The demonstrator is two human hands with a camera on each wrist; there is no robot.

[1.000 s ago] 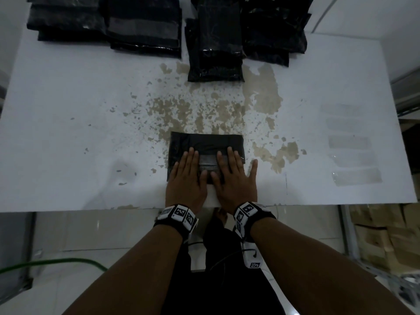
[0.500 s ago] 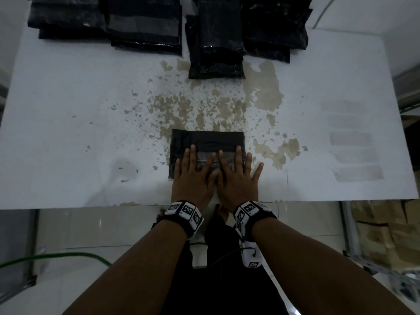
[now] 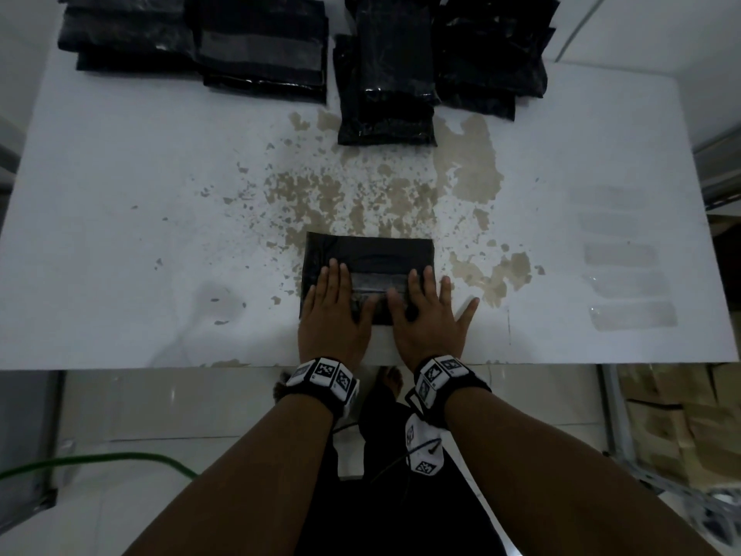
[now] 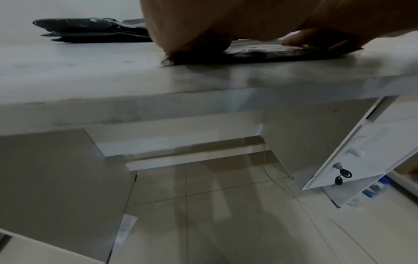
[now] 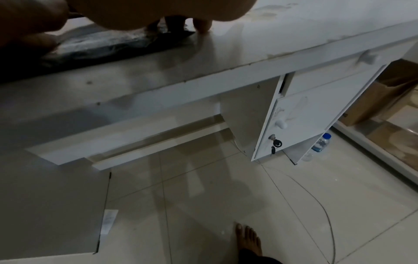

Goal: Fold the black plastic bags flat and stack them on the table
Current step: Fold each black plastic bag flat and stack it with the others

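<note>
A folded black plastic bag [image 3: 369, 252] lies flat near the front edge of the white table [image 3: 120, 234]. My left hand [image 3: 331, 311] presses its left part with straight fingers. My right hand [image 3: 427, 315] presses its right part, palm down, thumb spread onto the table. From the left wrist view the bag [image 4: 260, 55] shows as a thin dark slab under the palm; the right wrist view shows the bag [image 5: 108, 44] under my fingers. Stacks of folded black bags [image 3: 385, 70] sit along the far edge.
Further bag stacks stand at the far left [image 3: 192, 42] and far right [image 3: 493, 54]. The tabletop has worn brown patches [image 3: 361, 194]. Clear tape strips [image 3: 629, 315] lie at the right. Under the table a cabinet door [image 5: 300, 114] with keys hangs ajar; a water bottle [image 5: 319, 144] is beside it.
Both hands have slid apart from the bag's middle toward its left and right ends, flattening it. The bag stays in place.
</note>
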